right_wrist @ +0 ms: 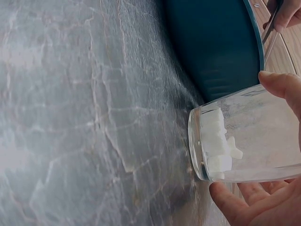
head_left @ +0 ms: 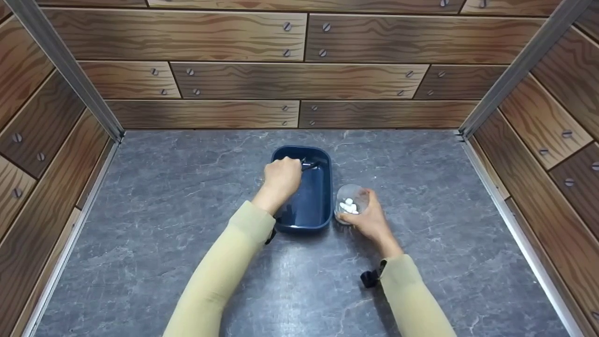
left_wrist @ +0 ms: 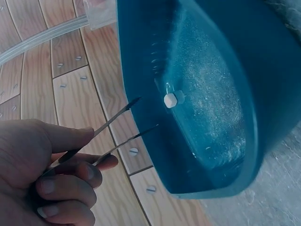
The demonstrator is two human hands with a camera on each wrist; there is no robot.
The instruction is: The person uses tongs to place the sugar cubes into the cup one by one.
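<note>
My left hand [head_left: 283, 178] is above the left side of a dark blue tray [head_left: 328, 192]. It grips a pair of tweezers [left_wrist: 115, 117], whose two tips are apart with nothing between them. Inside the tray, one small white piece [left_wrist: 170, 100] shows in the left wrist view, a little away from the tips. To the right of the tray, my right hand [head_left: 372, 220] holds a clear glass [right_wrist: 263, 117], thumb on one side and fingers on the other. Several white pieces [right_wrist: 216, 136] lie at the bottom of this glass, which stands on the grey surface.
Grey marbled surface [head_left: 187, 187] extends around the tray and glass. Wood-patterned panels [head_left: 234, 79] rise at the back and both sides, with metal rails [head_left: 524, 252] along the edges. The tray's wall stands close beside the glass.
</note>
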